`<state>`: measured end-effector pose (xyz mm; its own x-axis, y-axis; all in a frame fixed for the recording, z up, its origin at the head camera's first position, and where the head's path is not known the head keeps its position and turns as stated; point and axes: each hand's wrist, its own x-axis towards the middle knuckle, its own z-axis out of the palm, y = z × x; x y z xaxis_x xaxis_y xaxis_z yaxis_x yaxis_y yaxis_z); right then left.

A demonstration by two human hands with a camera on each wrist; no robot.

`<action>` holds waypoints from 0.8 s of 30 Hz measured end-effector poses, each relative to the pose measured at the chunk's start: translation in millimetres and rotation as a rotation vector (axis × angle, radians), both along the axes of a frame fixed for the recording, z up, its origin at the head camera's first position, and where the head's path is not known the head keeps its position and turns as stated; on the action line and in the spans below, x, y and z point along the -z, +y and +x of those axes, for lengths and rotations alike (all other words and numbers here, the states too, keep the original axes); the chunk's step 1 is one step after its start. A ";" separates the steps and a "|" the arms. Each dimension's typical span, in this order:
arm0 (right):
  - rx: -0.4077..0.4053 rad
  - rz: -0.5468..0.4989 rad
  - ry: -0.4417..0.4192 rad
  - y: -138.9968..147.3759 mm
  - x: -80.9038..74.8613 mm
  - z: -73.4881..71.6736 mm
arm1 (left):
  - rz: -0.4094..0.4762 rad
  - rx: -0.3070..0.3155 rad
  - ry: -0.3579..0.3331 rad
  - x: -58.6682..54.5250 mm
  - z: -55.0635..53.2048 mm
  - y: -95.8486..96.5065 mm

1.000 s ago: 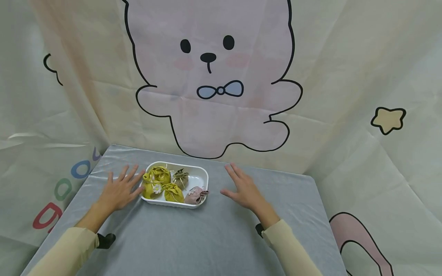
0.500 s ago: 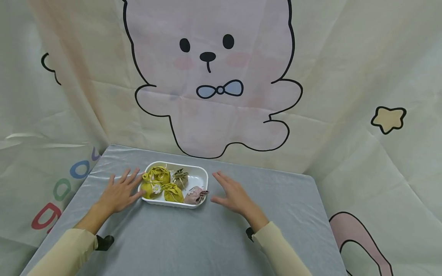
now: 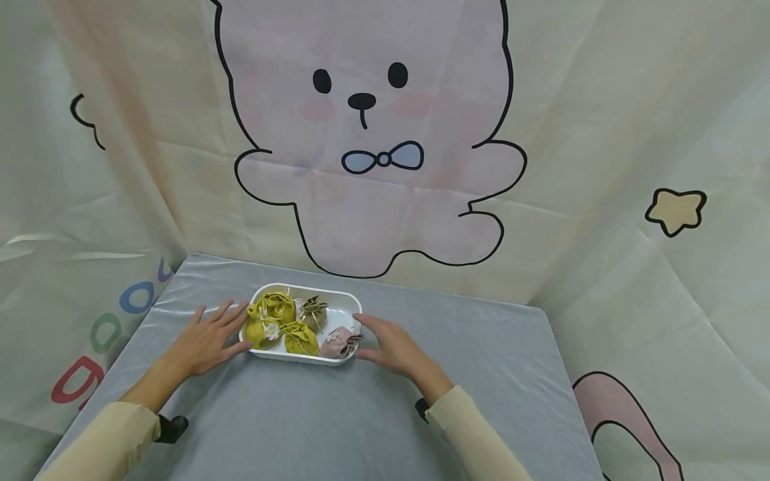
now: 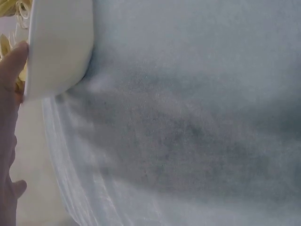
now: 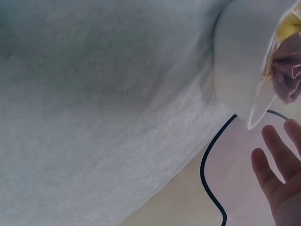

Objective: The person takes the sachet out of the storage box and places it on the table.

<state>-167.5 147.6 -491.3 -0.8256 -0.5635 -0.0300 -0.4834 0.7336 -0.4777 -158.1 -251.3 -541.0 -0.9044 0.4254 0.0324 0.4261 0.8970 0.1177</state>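
Observation:
A white plastic tray (image 3: 341, 316) stands on the cloth-covered table, left of centre in the head view. Inside it several small drawstring pouches sit together: yellow-green ones (image 3: 301, 339) at the left, an olive-brown one (image 3: 313, 314) at the back, a dusty pink one (image 3: 339, 343) at the front right. My left hand (image 3: 207, 344) lies at the tray's left end, fingers spread, and in the left wrist view its thumb (image 4: 18, 59) is right at the rim. My right hand (image 3: 394, 347) is at the right end, thumb and fingers apart around the corner, holding nothing.
A grey-blue velvety cloth (image 3: 313, 421) covers the table. Behind it hangs a pale curtain (image 3: 571, 133) printed with a large bear, and more printed fabric closes both sides. A white flower (image 3: 272, 331) decorates one pouch.
My right hand has moved left and slightly downward in view, from beside the tray to its right end. My left hand has dropped slightly at the left end. The tray has stayed nearly in place.

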 end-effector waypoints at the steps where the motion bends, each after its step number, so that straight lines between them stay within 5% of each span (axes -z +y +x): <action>1: -0.001 -0.006 0.004 -1.5 0.5 -0.4 | 0.000 0.012 0.001 -0.1 -0.1 -0.5; 17: -0.010 -0.072 -0.016 -16.7 11.2 -7.8 | -0.008 0.039 -0.028 -0.8 1.1 -2.3; 24: 0.017 -0.168 -0.106 -24.8 16.3 -6.7 | -0.006 0.036 -0.030 1.8 2.8 -1.5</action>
